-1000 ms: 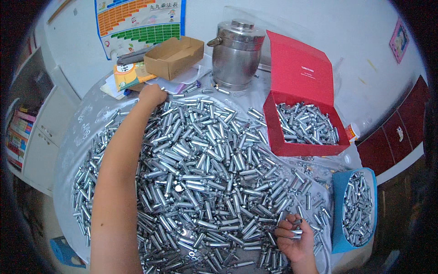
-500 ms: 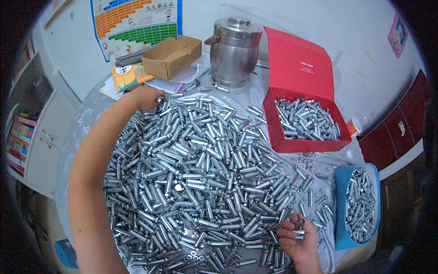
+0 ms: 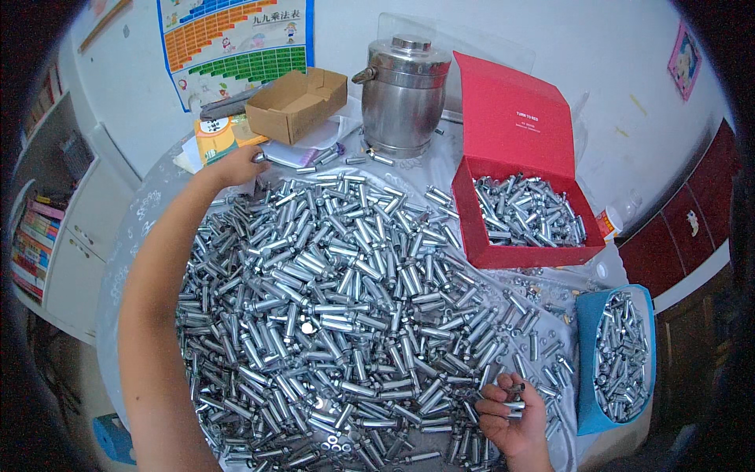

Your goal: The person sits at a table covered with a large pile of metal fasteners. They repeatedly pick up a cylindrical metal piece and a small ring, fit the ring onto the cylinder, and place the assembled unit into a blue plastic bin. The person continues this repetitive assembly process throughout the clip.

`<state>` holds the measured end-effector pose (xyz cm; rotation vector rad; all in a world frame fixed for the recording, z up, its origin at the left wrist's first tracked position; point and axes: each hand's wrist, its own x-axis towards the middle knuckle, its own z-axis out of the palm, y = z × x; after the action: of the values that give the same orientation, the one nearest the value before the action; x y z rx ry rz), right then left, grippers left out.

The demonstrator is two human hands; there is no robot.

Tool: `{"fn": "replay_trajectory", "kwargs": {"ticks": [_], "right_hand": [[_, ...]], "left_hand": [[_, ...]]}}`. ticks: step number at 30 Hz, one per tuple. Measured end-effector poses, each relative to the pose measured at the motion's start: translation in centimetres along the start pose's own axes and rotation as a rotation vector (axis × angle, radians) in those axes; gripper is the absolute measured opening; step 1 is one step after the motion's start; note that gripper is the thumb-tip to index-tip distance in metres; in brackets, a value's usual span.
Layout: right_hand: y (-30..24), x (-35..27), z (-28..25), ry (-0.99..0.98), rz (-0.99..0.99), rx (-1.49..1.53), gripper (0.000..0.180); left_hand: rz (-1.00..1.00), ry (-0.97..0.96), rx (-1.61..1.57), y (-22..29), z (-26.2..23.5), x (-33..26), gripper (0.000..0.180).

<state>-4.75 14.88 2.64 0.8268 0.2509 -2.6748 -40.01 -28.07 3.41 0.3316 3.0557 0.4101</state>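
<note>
A broad heap of silver expansion bolts (image 3: 338, 291) covers the table in front of me. My left arm reaches along the heap's left side to its far edge. There my left hand (image 3: 233, 165) is closed, with the shiny end of an expansion bolt (image 3: 259, 157) at its fingertips; the rest of that bolt is hidden. At the heap's near right edge my right hand (image 3: 513, 421) is turned palm up. Its fingers curl around a couple of expansion bolts (image 3: 515, 405), whose ends stick out beside the thumb.
On the right stand a red lidded box (image 3: 543, 253) and a blue container (image 3: 586, 362), both filled with bolts. At the back are a steel pot (image 3: 405, 98), a cardboard box (image 3: 295, 114) and a yellow packet (image 3: 216, 140). Loose washers (image 3: 336, 444) lie near the front edge.
My left hand has drawn a little to the left and farther back, away from the heap's far edge. My right hand has stayed nearly in place with its bolts.
</note>
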Motion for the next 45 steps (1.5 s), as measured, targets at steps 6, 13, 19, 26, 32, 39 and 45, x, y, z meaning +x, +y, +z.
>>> {"fn": "replay_trajectory", "kwargs": {"ticks": [6, 13, 19, 26, 32, 39, 45], "right_hand": [[-0.3, 0.2, -0.2, -0.036, 0.061, -0.014, 0.02], [0.0, 0.1, -0.1, 0.02, 0.01, 0.029, 0.02], [0.0, -0.2, -0.1, -0.008, 0.023, 0.068, 0.02], [-0.1, -0.1, -0.2, 0.044, 0.051, 0.081, 0.018], [-0.1, 0.0, -0.2, 0.036, 0.057, 0.045, 0.018], [0.1, 0.1, -0.3, 0.037, 0.051, 0.082, 0.018], [0.1, 0.2, -0.1, 0.044, 0.041, 0.05, 0.018]], "left_hand": [[-0.06, -0.138, 0.358, 1.2, -0.1, -0.7, 0.038], [-0.321, -0.183, 0.387, 1.0, 1.2, 1.5, 0.037], [-0.28, -0.239, 0.404, 1.7, 1.0, 1.3, 0.038], [-0.262, -0.075, 0.164, 1.6, 0.8, 1.2, 0.051], [-0.161, -0.069, 0.254, 2.5, 2.2, 2.0, 0.04], [-0.062, -0.085, 0.207, -1.2, 4.5, 3.3, 0.049], [-0.093, -0.025, -0.108, 0.8, 2.4, 1.7, 0.05]]}}
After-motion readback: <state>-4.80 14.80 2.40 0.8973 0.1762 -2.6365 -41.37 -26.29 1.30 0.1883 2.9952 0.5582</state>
